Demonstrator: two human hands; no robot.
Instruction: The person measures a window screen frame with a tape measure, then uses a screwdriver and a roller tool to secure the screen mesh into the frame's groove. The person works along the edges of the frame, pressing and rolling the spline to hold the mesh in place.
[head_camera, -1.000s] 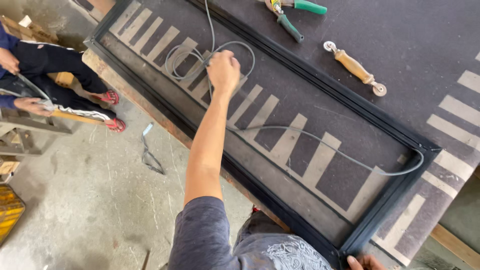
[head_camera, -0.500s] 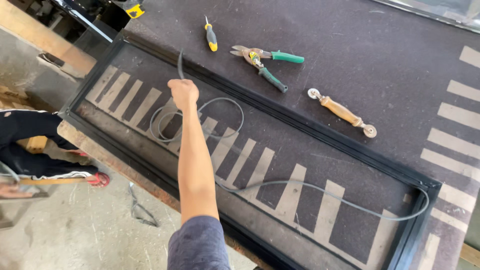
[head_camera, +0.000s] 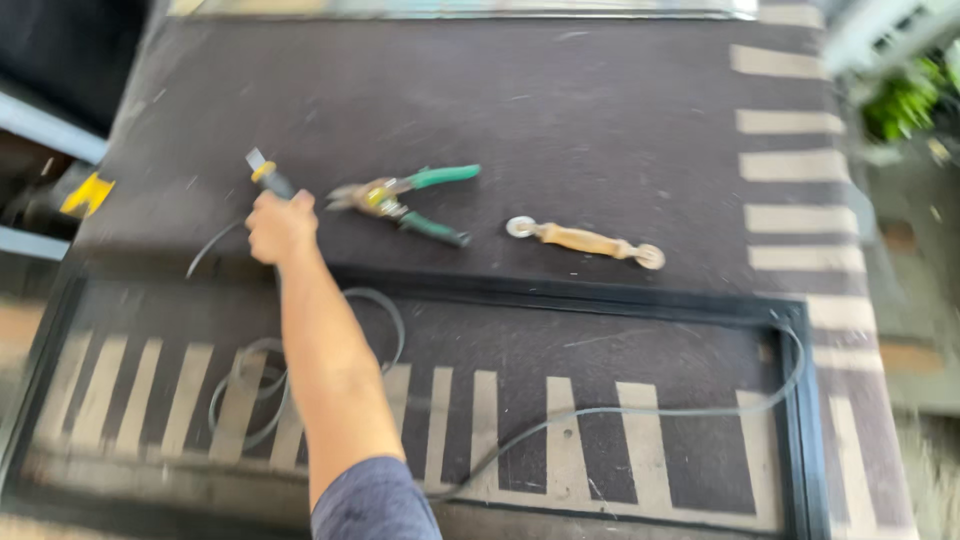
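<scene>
My left hand (head_camera: 282, 226) reaches out over a black rectangular frame (head_camera: 600, 294) on a dark mat and closes on the handle of a yellow-and-black screwdriver (head_camera: 263, 170), whose tip sticks out past my fingers. A thin grey cord (head_camera: 650, 410) runs along the inside of the frame and coils under my forearm; one strand ends near my hand. Green-handled snips (head_camera: 405, 198) lie just right of my hand. A wooden-handled roller tool (head_camera: 585, 240) lies further right. My right hand is out of view. The picture is blurred.
The dark mat (head_camera: 600, 110) with pale stripes covers the table. A metal edge runs along the table's far side. Green plants (head_camera: 905, 100) stand at the upper right. A yellow object (head_camera: 88, 192) sits off the table's left edge.
My left hand has moved from the cord coil inside the frame up past the frame's far bar to the screwdriver. The view has swung toward the table's far side.
</scene>
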